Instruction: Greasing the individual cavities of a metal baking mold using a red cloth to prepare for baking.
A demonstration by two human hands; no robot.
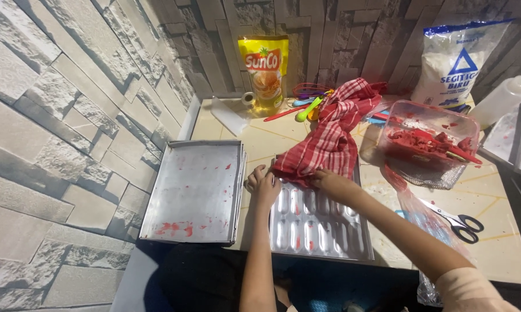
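Both hands point(264, 186) point(329, 181) on red checked cloth point(335, 136) over mould tray point(318, 225)

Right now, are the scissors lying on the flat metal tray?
No, the scissors lie on the tiled counter at the right, far from the flat tray.

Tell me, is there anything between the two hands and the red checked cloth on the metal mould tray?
Nothing visible. The left hand and right hand both touch the lower edge of the red checked cloth, which lies over the far end of the metal mould tray.
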